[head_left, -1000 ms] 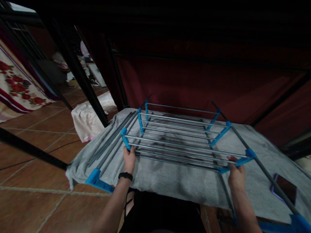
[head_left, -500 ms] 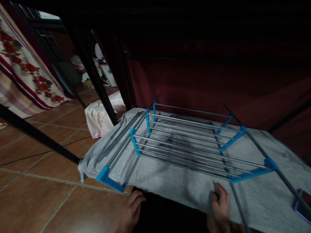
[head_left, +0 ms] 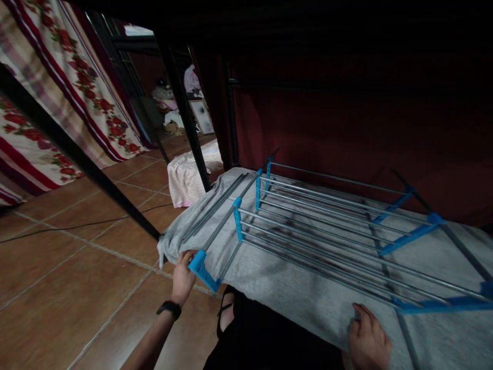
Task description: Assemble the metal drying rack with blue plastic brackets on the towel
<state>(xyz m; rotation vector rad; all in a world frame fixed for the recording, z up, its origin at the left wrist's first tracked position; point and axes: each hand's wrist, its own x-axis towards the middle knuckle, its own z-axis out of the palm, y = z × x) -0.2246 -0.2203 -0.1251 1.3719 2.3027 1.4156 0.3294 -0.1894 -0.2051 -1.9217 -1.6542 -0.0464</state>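
Note:
A shoe rack (head_left: 308, 227) of thin metal rods and blue plastic brackets lies across grey cloth. At its near left end, my left hand (head_left: 184, 272) is at a blue end bracket (head_left: 204, 271), with the fingers closed around its outer end and partly hidden there. A dark band is on that wrist. My right hand (head_left: 370, 336) rests low over the cloth, near the front edge of the rack. Its fingers are loosely bent, with a gap between thumb and forefinger and nothing visible in it.
Loose grey tubes (head_left: 215, 208) lie left of the rack on the grey cloth (head_left: 300, 293). Dark metal posts (head_left: 96, 174) stand left. A maroon curtain (head_left: 327, 139) hangs behind. A cable (head_left: 92, 222) crosses the tiled floor (head_left: 77, 277).
My left hand has moved up and forward to the blue end bracket. My right hand stays by the front of the rack. The view has turned left.

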